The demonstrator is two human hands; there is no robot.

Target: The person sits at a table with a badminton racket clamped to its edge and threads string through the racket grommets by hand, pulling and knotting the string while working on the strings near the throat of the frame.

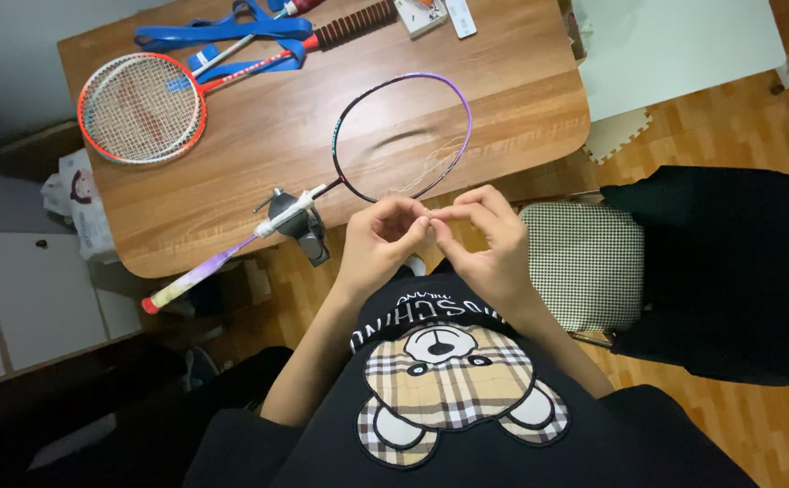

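While both hands pinched thin string (430, 214) at bench (232, 181) edge, left hand (378, 242) fingers and right hand (485, 237) fingers clenched on it. Risk, I judged: string slipping, tangling; unstrung purple racket (402, 83), clamped beside, pulled off.

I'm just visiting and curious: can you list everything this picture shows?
Unstrung racket: one, purple and black frame, clamped at table's near edge.
Loose string: one, pale, trailing from frame to the fingers.
Clamp: one, grey, on the shaft.
Strung racket: one, orange, table's far left.
Blue strap: one, far edge.
Table: one, wooden.
Checked stool: one, right of table.
Left hand: pinching string.
Right hand: pinching string.
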